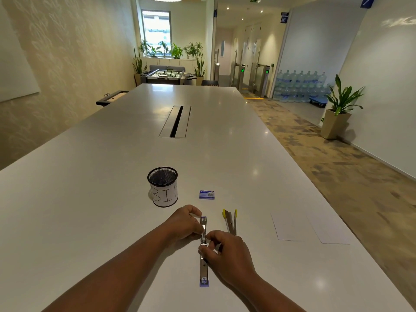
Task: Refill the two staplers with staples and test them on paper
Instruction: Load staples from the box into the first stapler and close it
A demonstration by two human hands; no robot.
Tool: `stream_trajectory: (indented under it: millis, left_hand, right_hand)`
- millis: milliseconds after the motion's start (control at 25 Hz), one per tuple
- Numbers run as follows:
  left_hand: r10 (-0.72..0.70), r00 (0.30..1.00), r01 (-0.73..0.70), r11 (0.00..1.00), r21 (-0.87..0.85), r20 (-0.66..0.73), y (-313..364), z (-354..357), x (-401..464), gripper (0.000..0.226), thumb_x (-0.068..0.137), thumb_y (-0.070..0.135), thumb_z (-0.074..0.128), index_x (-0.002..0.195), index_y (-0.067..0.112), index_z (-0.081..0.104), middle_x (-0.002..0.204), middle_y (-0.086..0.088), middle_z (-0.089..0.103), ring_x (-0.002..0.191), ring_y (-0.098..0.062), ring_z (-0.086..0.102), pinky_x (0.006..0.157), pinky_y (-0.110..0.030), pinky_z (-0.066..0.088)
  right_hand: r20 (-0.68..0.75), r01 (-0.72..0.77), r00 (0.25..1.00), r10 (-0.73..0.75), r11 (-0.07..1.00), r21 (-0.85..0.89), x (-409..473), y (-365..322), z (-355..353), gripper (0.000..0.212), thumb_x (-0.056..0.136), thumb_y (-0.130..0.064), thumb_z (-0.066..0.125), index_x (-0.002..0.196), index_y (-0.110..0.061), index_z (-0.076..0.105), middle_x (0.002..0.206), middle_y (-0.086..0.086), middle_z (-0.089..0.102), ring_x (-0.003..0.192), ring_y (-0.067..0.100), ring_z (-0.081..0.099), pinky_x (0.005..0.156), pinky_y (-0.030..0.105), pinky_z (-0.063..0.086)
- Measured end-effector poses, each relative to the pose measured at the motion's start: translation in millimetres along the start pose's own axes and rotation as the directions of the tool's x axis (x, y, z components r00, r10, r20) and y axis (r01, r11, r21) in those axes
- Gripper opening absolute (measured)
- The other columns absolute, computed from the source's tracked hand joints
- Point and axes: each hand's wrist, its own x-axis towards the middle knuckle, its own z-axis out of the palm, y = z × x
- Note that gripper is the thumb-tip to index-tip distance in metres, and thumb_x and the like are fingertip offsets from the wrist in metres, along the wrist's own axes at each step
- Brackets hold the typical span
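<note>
Purple stapler [203, 251] opened flat on white table [112, 199], far end pinched by left hand [185, 222], middle pinched by curled right hand [225, 251]. Staples at fingertips too small to make out. Yellow stapler [230, 221], staple box [206, 195], mesh bin [163, 186], paper sheets [308, 226] nearby, apart.

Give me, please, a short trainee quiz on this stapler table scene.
1. True or false: both hands are on the purple stapler, which lies opened flat.
2. Which lies nearest the staple box? A) paper sheets B) yellow stapler C) floor plant
3. Fill in: the mesh cup bears the letters ___.

Key: 1 true, the left hand and right hand hold it on the table; 2 B; 3 BIN.
</note>
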Motion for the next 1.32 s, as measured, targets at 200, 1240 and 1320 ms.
stream_trajectory:
  millis: [200,1240,1320]
  left_hand:
    - [-0.029,0.999,0.031,0.982,0.186,-0.015,1.3,-5.4,7.3,0.056,0.075,-0.006,0.076,0.118,0.018,0.048,0.102,-0.016,0.058,0.089,-0.024,0.059,0.060,-0.027,0.054]
    - [0.075,0.992,-0.047,0.967,0.250,-0.102,-5.3,0.8,11.2,0.024,0.078,0.005,0.073,0.099,0.015,0.066,0.090,-0.011,0.072,0.074,-0.017,0.064,0.053,-0.021,0.051]
    - [0.074,0.989,-0.044,0.973,0.227,-0.129,-5.2,3.6,11.9,0.016,0.081,0.005,0.070,0.094,0.012,0.066,0.081,-0.010,0.072,0.061,-0.014,0.063,0.047,-0.019,0.049]
  right_hand:
    - [-0.003,-0.012,1.000,0.012,1.000,0.004,-0.2,0.9,2.2,0.031,0.077,-0.061,0.062,0.093,-0.035,0.069,0.076,-0.018,0.069,0.078,0.003,0.065,0.070,0.027,0.056]
    - [0.000,-0.004,1.000,0.004,1.000,-0.014,0.5,-2.1,0.3,0.024,0.078,-0.060,0.062,0.089,-0.039,0.069,0.074,-0.022,0.068,0.077,0.001,0.063,0.068,0.018,0.050]
    - [-0.004,0.000,1.000,0.000,1.000,-0.014,0.4,-2.7,0.5,0.024,0.078,-0.060,0.062,0.088,-0.039,0.068,0.073,-0.022,0.068,0.077,0.000,0.063,0.067,0.016,0.048]
